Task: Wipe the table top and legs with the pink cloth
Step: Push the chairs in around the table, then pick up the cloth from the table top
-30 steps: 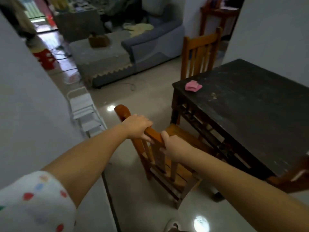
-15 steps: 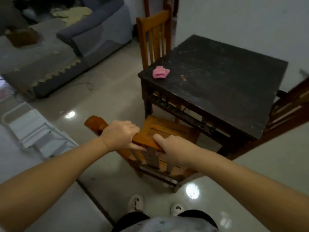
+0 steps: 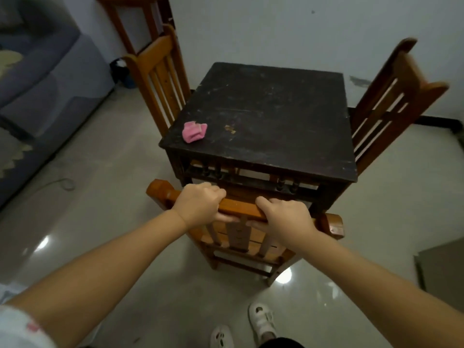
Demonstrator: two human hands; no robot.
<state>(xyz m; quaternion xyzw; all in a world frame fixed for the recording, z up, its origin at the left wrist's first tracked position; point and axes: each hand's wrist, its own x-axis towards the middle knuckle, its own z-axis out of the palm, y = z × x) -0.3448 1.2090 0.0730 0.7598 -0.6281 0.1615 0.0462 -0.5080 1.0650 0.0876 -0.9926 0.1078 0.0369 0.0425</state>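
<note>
Both your hands hold the top rail of the near chair [image 3: 241, 209] at lower centre: your left hand [image 3: 198, 204] has its grip curled over the rail with the thumb under it, and your right hand [image 3: 286, 219] has its grip wrapped round the rail just beside it, thumb under the front edge. The pink cloth [image 3: 193, 131] lies crumpled near the left front corner of the dark tabletop [image 3: 271, 121] in mid frame, well apart from both hands. A second chair [image 3: 158, 79] stands at the tabletop's left side and a third [image 3: 386, 104] leans at its right. Your white shoes [image 3: 261, 320] show on the glossy floor at the bottom edge
</note>
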